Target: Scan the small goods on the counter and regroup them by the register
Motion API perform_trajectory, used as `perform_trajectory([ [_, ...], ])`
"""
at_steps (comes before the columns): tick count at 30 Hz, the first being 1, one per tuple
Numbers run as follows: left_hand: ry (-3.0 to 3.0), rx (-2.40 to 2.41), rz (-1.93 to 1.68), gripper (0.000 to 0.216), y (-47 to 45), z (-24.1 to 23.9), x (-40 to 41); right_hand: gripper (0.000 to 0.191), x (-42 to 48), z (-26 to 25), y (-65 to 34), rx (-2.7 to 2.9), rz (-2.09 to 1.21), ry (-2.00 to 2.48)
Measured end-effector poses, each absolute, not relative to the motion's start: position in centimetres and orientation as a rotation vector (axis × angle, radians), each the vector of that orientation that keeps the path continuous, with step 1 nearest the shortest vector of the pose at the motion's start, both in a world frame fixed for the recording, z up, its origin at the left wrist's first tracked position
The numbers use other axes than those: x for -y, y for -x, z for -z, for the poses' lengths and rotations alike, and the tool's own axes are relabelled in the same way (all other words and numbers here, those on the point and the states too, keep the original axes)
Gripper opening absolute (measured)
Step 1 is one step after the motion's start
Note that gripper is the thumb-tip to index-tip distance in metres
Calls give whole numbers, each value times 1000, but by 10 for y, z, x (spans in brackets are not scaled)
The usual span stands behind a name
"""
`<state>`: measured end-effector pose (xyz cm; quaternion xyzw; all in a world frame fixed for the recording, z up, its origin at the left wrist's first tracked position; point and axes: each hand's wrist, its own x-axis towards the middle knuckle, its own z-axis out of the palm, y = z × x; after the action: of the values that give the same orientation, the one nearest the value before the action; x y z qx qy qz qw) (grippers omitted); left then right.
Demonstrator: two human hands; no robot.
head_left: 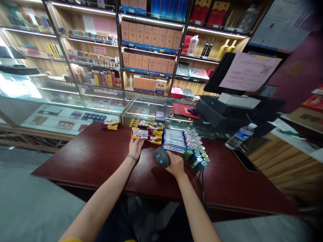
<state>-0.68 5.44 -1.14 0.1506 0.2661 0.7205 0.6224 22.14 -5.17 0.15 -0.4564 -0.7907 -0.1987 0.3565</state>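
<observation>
My left hand (136,148) grips the lower edge of a red and yellow snack packet (140,133), whose white barcode label faces up. My right hand (176,163) is wrapped around the handle of a dark barcode scanner (161,157), its blue light lit, with the head to the right of and below the packet. Beyond the packet lie several more red and yellow packets (155,131). To their right is a row of blue and white wrapped sticks (174,139). Several small rolls with green and blue wrappers (195,157) stand beside the scanner hand.
The dark red wooden table (83,158) meets a glass display counter (106,104). A small stack of packets (111,125) lies at the table's far left. On the right are a water bottle (241,136), a phone (244,160) and a black register terminal (224,111). The scanner's cable (202,188) hangs over the front edge.
</observation>
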Motion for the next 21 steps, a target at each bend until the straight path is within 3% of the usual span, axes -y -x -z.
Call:
perform_trajectory([
  [8, -430, -580, -1672, 21, 6, 10, -50, 31, 53, 1, -218, 2125, 436, 1138],
  [21, -382, -615, -1651, 26, 8, 17, -54, 40, 52, 3, -224, 2092, 511, 1119],
])
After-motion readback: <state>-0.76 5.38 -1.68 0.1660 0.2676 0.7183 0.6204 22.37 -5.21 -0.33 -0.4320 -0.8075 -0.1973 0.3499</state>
